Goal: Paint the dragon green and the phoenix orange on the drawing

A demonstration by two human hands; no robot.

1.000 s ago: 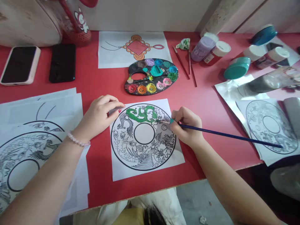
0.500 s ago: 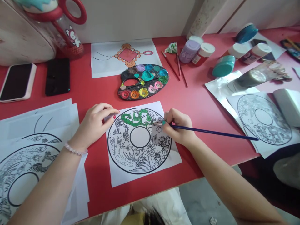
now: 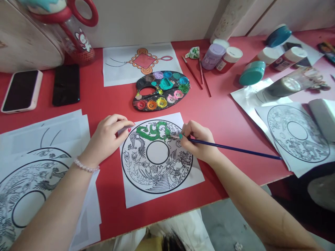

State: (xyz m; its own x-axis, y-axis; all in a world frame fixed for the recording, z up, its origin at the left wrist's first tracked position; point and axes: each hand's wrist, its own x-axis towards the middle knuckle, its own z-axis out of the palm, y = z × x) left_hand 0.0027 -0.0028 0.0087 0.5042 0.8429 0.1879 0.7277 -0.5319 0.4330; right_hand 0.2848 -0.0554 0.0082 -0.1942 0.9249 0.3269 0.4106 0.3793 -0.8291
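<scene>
A square sheet with a round dragon-and-phoenix line drawing [image 3: 136,198] lies in front of me on the red table. The dragon [image 3: 146,134] near its top is painted green; the rest shows black outlines. My right hand [image 3: 197,141] pinches a blue-handled paintbrush [image 3: 235,147], its tip at the green dragon's head. My left hand [image 3: 110,137] rests at the sheet's upper left edge, fingers stretched out and holding nothing. Just beyond the sheet sits a black paint palette [image 3: 167,91] with wells of many colours.
Loose printed sheets [image 3: 86,139] lie at left, below two phones [image 3: 66,85]. A red-lidded bottle [image 3: 75,42] stands behind them. Paint jars [image 3: 213,57], thin red brushes [image 3: 192,71] and a cup of dark water [image 3: 284,87] are at right, near another drawing [image 3: 277,139].
The brush tip has shifted slightly left toward the dragon's head, and the handle's far end has swung a little lower. My left hand stays at the sheet's edge.
</scene>
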